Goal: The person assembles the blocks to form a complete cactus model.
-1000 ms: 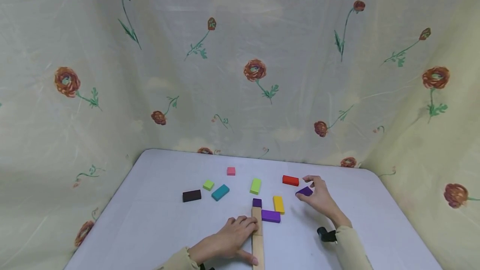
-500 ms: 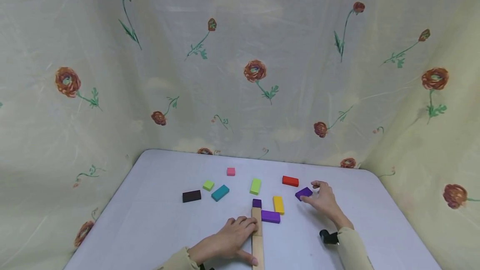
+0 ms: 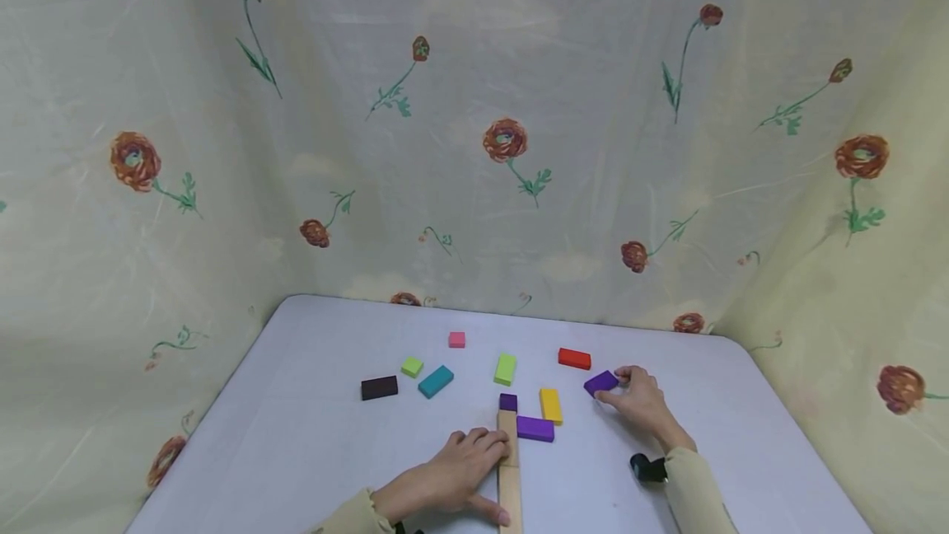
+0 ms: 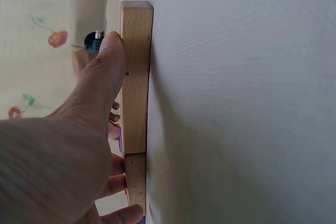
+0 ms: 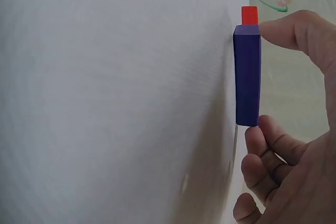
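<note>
My left hand is spread over a row of natural wooden blocks, thumb on the nearer long one and fingers on the farther one. The left wrist view shows the long block butted against a second wooden block. A dark purple block sits at the row's far end. Alongside its right side lies a purple block. Farther right, my right hand pinches another purple block on the table, thumb and forefinger at its opposite ends, as the right wrist view shows its side.
Around the table lie a yellow block, a red block, a lime block, a small lime block, a teal block, a black block and a pink block. A flowered curtain encloses it.
The right hand's purple block turned flatter onto the table as its fingers spread apart from it; now thumb and forefinger have closed in on its ends. The left hand stays put.
</note>
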Available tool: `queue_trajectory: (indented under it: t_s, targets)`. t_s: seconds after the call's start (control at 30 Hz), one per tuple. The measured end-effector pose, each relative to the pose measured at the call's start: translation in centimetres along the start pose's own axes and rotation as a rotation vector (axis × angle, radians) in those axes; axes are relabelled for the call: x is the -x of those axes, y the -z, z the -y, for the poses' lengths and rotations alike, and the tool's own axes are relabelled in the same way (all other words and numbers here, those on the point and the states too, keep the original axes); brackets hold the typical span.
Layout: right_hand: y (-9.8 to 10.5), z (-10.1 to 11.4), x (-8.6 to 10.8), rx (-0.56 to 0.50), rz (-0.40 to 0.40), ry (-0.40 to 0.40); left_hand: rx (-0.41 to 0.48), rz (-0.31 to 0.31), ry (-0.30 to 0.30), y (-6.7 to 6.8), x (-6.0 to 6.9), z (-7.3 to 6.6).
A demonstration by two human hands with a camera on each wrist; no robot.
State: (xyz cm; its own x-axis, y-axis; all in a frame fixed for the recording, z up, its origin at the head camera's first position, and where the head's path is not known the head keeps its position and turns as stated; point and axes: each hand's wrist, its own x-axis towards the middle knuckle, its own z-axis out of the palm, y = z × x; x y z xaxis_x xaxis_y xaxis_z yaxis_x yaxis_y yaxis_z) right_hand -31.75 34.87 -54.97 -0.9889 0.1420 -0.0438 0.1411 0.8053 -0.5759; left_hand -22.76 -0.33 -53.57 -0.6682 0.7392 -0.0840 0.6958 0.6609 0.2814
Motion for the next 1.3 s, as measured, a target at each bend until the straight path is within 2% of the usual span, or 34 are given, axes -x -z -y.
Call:
queue_trajectory:
  t_s: [0.4, 0.83, 1.03, 1.3]
  targets:
    - [0.0, 0.3, -0.2, -0.006, 0.014, -0.013, -0.019, 0.000, 0.012, 0.0, 0.1, -0.2]
    - [-0.1, 0.9, 0.0, -0.020, 0.050, 0.059, -0.006, 0.007, 0.028, 0.1, 0.0, -0.3]
    - [-0.4, 1.7, -0.2, -0.022, 0.076, 0.080, 0.003, 0.014, 0.041, 0.1, 0.0, -0.3]
    - [-0.8, 2.9, -0.7, -0.009, 0.114, 0.103, 0.010, 0.007, 0.027, 0.2, 0.1, -0.3]
